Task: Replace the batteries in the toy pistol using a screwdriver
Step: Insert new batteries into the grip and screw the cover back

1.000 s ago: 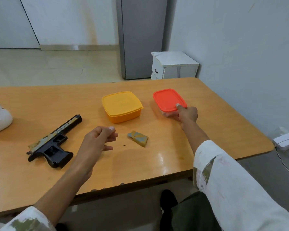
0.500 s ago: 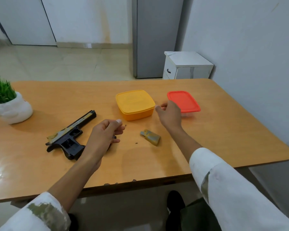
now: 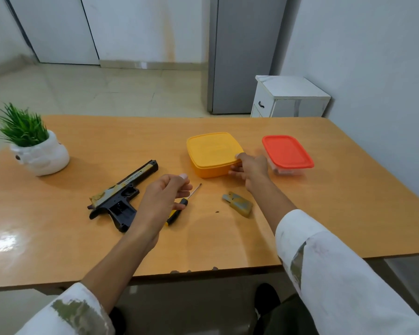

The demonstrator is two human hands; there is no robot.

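Right hand at the yellow box, left hand over the screwdriver

The right hand pinches the near right corner of the yellow box – thumb on the lid, fingers under the rim, a narrow grip on it, probably to open it. Left of the box, the left hand hovers loosely curled, holding nothing, just above the screwdriver, whose shaft points toward the box. Farther left lies the toy pistol on its side, barrel angled away, well apart from both hands – the left is nearer. In front of the box rests the battery cover, off the pistol, on the worktop.
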